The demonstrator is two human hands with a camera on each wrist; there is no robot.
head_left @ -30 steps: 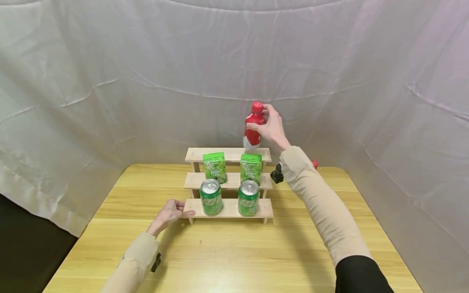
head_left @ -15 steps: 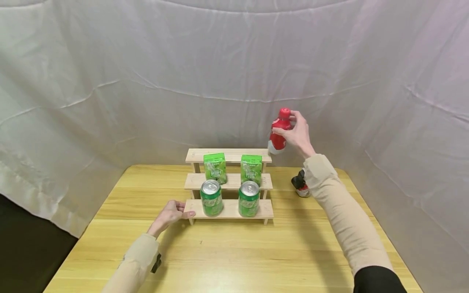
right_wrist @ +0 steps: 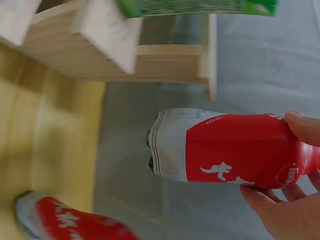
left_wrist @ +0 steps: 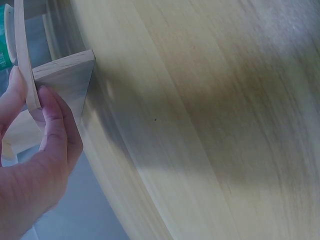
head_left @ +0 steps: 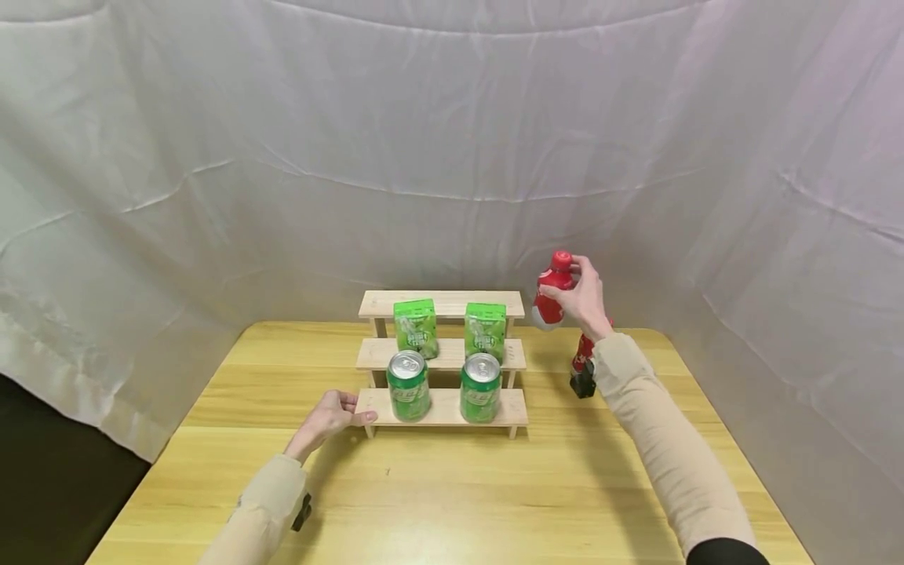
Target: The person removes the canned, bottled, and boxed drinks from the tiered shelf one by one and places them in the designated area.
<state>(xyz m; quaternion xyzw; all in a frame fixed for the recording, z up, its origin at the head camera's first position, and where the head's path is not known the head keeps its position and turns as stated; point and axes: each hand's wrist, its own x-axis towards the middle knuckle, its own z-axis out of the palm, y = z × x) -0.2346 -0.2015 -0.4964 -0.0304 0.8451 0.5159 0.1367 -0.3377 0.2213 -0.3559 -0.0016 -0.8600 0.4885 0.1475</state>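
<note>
My right hand (head_left: 581, 297) grips a red-and-white bottle (head_left: 552, 298) by its upper part, off to the right of the wooden stand's top step. The right wrist view shows the bottle (right_wrist: 225, 150) clear of the table, thumb on one side and fingers on the other. My left hand (head_left: 332, 416) pinches the left end of the bottom step of the three-step wooden stand (head_left: 442, 404); in the left wrist view the board (left_wrist: 27, 85) sits between thumb and fingers. Two green cans (head_left: 408, 386) stand on the bottom step, two green drink cartons (head_left: 415, 328) on the middle one.
A second red bottle (head_left: 582, 353) stands on the wooden table (head_left: 452, 494) right of the stand, partly hidden behind the right sleeve and wrist camera. Grey curtain (head_left: 452, 157) hangs behind the table and along its sides.
My right hand has carried the bottle from above the right end of the top step rightward, past the stand, then lower. The left hand keeps its hold on the bottom step.
</note>
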